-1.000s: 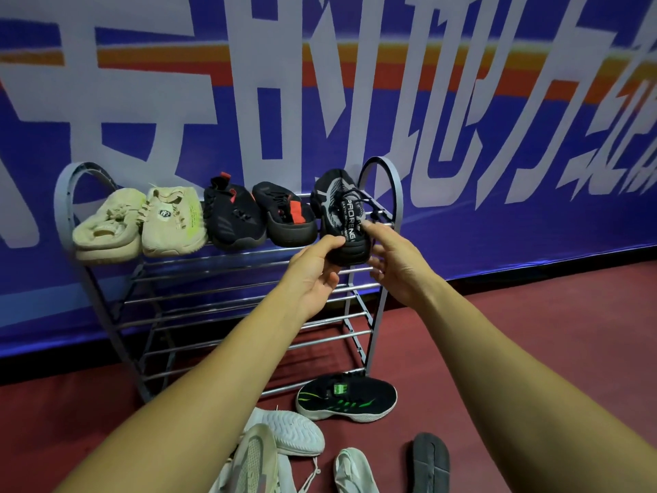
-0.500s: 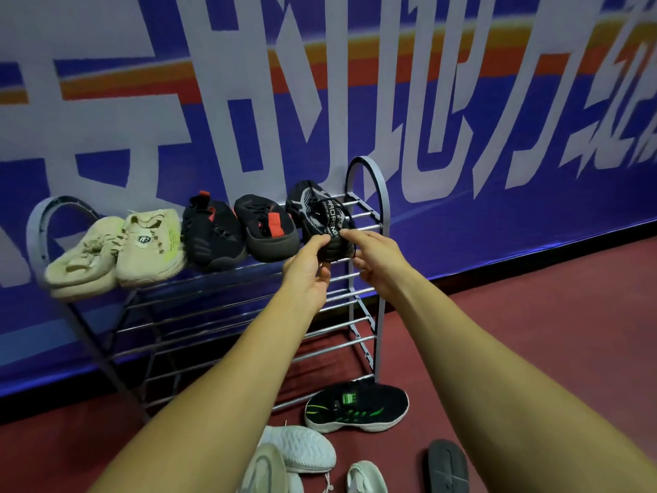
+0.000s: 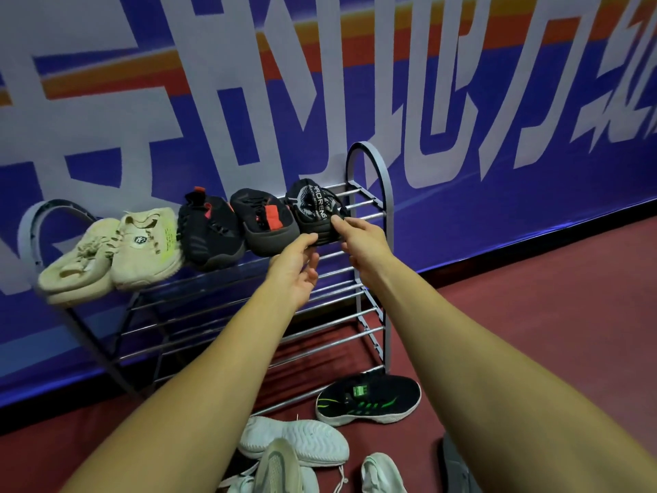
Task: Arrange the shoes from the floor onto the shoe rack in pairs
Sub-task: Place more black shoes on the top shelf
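Along the bottom edge of the frame, still on the floor (image 3: 533, 314): white sneakers (image 3: 295, 441) in a heap at bottom centre, a black-and-green sneaker (image 3: 369, 398) just right of them, below the rack's foot. Mid-frame, both forearms reaching up and away toward the top shelf. At centre, left hand (image 3: 293, 263) loosely open, fingertips (image 3: 309, 238) touching the near end of the black-and-grey shoe (image 3: 314, 211) from below; right hand (image 3: 364, 241) half closed, thumb and forefinger pinching that same end from the right. Hands close together, both equally near the shoe. Shoe resting on the top tier at the right end of the shoe rack (image 3: 369, 165), long axis running away toward the wall, tight against a black-and-red shoe (image 3: 265, 222). Beyond, toward upper left, another black-and-red shoe (image 3: 209, 231), then a beige pair (image 3: 113, 254). Probably a last nudge to square it; partner apparently still missing. Banner wall (image 3: 462, 101) behind.
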Action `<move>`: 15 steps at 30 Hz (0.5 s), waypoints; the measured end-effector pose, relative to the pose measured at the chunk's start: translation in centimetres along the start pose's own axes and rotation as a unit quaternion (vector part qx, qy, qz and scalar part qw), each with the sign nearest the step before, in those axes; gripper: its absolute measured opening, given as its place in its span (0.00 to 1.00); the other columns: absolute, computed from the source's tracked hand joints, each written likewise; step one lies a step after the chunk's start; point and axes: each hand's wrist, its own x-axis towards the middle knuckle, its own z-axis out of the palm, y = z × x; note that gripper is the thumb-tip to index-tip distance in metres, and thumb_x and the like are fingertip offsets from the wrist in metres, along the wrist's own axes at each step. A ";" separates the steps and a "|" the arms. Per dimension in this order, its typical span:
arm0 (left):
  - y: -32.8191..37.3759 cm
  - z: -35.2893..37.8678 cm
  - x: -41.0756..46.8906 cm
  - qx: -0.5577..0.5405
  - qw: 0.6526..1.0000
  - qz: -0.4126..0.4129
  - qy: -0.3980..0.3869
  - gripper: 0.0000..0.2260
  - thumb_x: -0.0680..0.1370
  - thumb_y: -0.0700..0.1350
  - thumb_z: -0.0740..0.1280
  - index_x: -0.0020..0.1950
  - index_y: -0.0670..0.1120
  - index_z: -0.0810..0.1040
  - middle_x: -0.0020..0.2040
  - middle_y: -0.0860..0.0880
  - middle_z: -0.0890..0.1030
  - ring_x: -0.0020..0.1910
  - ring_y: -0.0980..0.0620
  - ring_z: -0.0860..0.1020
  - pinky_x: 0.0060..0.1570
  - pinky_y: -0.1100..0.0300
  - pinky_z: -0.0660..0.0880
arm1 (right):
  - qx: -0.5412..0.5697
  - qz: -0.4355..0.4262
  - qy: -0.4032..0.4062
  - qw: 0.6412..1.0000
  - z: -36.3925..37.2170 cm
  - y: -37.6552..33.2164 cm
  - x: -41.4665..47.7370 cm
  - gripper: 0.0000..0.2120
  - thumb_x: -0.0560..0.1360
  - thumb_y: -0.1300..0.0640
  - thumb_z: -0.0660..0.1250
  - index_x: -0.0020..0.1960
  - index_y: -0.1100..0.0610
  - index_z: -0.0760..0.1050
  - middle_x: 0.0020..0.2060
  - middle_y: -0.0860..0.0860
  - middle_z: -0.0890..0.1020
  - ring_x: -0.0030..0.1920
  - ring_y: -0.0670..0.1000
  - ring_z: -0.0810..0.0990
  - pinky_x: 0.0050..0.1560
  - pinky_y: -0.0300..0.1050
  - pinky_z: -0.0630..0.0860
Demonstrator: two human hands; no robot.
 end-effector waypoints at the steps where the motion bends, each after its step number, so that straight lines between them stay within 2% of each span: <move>1: 0.0 -0.2 0.0 0.004 1.000 -0.001 -0.005 0.07 0.73 0.43 0.75 0.49 0.48 0.80 0.44 0.51 0.83 0.36 0.58 0.77 0.30 0.67 0.65 | -0.004 0.003 -0.003 1.000 -0.1 0.0 0.1 0.24 0.77 0.48 0.71 0.70 0.57 0.74 0.63 0.56 0.81 0.51 0.48 0.73 0.41 0.38 0.68; 4: -0.1 -0.8 -0.1 0.013 1.000 0.002 -0.015 0.10 0.73 0.43 0.75 0.53 0.48 0.80 0.46 0.52 0.83 0.38 0.57 0.77 0.32 0.66 0.66 | -0.029 0.014 -0.020 0.999 -0.7 -0.3 -0.1 0.24 0.78 0.49 0.70 0.70 0.57 0.73 0.61 0.55 0.81 0.43 0.46 0.74 0.37 0.37 0.67; 7: -0.2 -1.6 -0.5 0.036 0.999 0.010 -0.017 0.06 0.74 0.44 0.74 0.49 0.48 0.80 0.46 0.53 0.82 0.38 0.57 0.77 0.32 0.65 0.66 | -0.044 0.021 -0.045 0.998 -1.4 -0.9 -1.0 0.20 0.79 0.52 0.69 0.69 0.58 0.73 0.52 0.51 0.81 0.36 0.42 0.74 0.31 0.32 0.67; 9: -0.3 -2.4 -0.7 0.046 0.999 0.013 -0.021 0.03 0.75 0.44 0.74 0.45 0.48 0.80 0.46 0.53 0.82 0.38 0.57 0.77 0.32 0.65 0.65 | -0.081 0.032 -0.044 0.995 -2.0 -1.1 -1.4 0.16 0.79 0.52 0.69 0.64 0.57 0.76 0.48 0.50 0.81 0.36 0.43 0.75 0.31 0.34 0.67; 12: -0.6 -4.3 -0.7 0.055 0.998 0.013 -0.026 0.04 0.75 0.45 0.73 0.44 0.49 0.79 0.44 0.54 0.81 0.36 0.58 0.77 0.29 0.66 0.65 | -0.139 0.055 -0.045 0.988 -2.8 -1.0 -2.1 0.14 0.77 0.52 0.70 0.60 0.58 0.78 0.47 0.52 0.82 0.35 0.46 0.74 0.31 0.39 0.63; 15: -1.6 -6.4 -0.9 0.064 0.998 0.007 -0.025 0.03 0.74 0.47 0.73 0.45 0.51 0.80 0.43 0.55 0.81 0.35 0.58 0.77 0.27 0.67 0.65 | -0.181 0.073 -0.040 0.980 -3.2 -0.4 -3.1 0.15 0.76 0.52 0.70 0.60 0.59 0.80 0.47 0.54 0.82 0.35 0.47 0.74 0.25 0.35 0.62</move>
